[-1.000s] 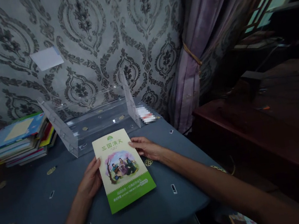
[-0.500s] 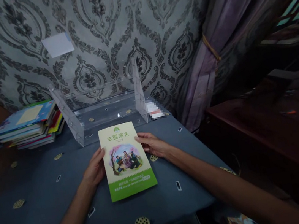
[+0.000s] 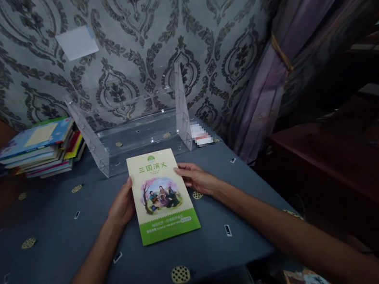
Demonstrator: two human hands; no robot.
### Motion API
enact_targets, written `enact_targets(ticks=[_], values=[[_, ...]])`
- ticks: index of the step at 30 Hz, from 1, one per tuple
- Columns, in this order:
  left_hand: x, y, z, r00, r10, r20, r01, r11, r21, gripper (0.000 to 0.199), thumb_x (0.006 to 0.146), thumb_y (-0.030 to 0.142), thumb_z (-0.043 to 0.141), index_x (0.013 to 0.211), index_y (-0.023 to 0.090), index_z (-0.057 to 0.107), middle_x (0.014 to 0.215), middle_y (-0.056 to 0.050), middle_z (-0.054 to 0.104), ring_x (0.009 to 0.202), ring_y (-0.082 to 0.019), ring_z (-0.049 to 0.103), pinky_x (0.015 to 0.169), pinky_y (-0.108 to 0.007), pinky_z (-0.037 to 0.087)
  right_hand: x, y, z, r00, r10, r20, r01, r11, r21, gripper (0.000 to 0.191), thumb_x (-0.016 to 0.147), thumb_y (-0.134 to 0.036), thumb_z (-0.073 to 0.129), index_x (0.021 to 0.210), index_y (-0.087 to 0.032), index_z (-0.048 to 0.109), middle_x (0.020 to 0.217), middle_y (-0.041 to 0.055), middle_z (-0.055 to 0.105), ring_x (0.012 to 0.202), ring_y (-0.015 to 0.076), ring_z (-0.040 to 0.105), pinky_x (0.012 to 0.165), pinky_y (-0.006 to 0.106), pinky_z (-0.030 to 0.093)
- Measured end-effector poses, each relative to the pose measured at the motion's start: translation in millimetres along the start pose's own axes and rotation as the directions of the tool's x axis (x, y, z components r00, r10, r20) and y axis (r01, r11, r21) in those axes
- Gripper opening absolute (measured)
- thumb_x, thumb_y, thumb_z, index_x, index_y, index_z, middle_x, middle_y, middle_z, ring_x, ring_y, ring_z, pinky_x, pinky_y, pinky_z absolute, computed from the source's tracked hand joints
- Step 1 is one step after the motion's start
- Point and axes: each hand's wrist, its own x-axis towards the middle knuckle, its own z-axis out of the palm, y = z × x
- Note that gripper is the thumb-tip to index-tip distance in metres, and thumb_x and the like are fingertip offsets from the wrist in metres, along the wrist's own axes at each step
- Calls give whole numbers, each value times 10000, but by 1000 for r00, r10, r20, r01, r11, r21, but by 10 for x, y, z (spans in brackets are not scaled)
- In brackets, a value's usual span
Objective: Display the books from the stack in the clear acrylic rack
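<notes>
Between my two hands is a paperback book (image 3: 162, 195) with a cream and green cover, a round picture of seated figures and green Chinese lettering. Its cover faces up toward me. My left hand (image 3: 123, 205) grips the book's left edge, with the thumb at the border and the other fingers hidden behind. On the opposite edge, my right hand (image 3: 196, 178) has its thumb on the cover and its fingers partly behind. Just beyond the book stands a clear plastic rack (image 3: 137, 136) with two upright side panels, no books in it.
A stack of books (image 3: 42, 148) lies on the left of the blue patterned tablecloth (image 3: 57, 248). A blurred white item (image 3: 202, 135) is right of the rack. Patterned wallpaper with a pale card (image 3: 77, 43) rises behind. A purple curtain (image 3: 260, 85) and dark red furniture (image 3: 344, 168) are at right.
The whole view has shifted slightly, so the scene sits a little further right and higher. Both hands keep their hold on the book, which appears slightly more upright in view.
</notes>
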Motion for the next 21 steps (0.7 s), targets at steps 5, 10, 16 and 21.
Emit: enact_targets(ticks=[5,10,16,21], values=[[9,-2,-28,1000,-6,11,6,1000,-3,405,881,414,683,1172,135,719,1184,-119,756,1283,-347,601,1136,-451,447,-2,7,-11,1000,9,-2,-9,1000,-1,424,634,-446,907,906,-165,743,851,41,730,668,98,571,478,178,295],[18,-12,-29,999,4,36,-4,1000,2,408,868,424,695,1162,141,721,1195,-122,751,1283,-357,599,1137,-463,444,3,8,-15,1000,-1,14,1,1000,1,388,660,-434,893,897,-169,738,798,27,706,661,100,564,477,182,315],[5,-1,-12,1000,3,25,-3,1000,5,431,881,425,685,1191,126,707,1203,-128,747,1290,-356,593,1140,-468,441,-10,-22,28,1000,-8,15,7,1000,25,380,632,-427,910,829,-166,715,714,-5,653,609,78,525,438,170,267],[14,-9,34,1000,-3,18,4,1000,-27,415,915,428,638,1210,141,695,1215,-111,745,1293,-328,596,1149,-453,434,14,-4,6,1000,-11,2,11,999,38,345,660,-384,891,860,-164,718,756,9,673,598,76,507,425,185,229]])
